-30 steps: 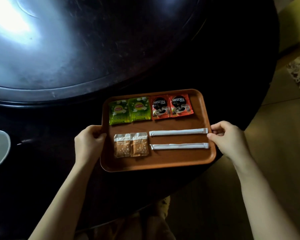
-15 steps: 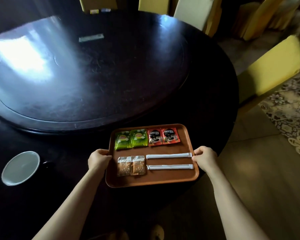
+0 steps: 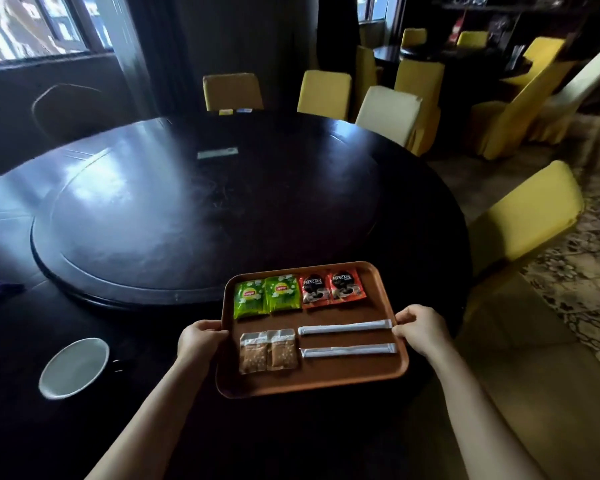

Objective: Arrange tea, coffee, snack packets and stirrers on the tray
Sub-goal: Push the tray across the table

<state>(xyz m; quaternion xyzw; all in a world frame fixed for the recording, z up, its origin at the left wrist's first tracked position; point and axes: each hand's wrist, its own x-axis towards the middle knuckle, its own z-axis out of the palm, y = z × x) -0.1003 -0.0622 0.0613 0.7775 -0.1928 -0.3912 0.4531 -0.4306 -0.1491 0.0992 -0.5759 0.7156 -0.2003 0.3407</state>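
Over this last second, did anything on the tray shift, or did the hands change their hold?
Mainly the view changed: the camera tilted up, bringing chairs and windows into sight. The left hand and right hand still grip the tray by its short edges. The green tea packets, red coffee packets, brown snack packets and two wrapped stirrers kept their places.

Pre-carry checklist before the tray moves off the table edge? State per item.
1. Left hand grips the left rim of the tray: ok.
2. Right hand grips the right rim: ok.
3. Green tea packets and red coffee packets flat in the far row: ok.
4. Brown snack packets side by side, near left: ok.
5. Two wrapped stirrers parallel, inside the rim: ok.
6. Tray lifted clear of the table: cannot tell.
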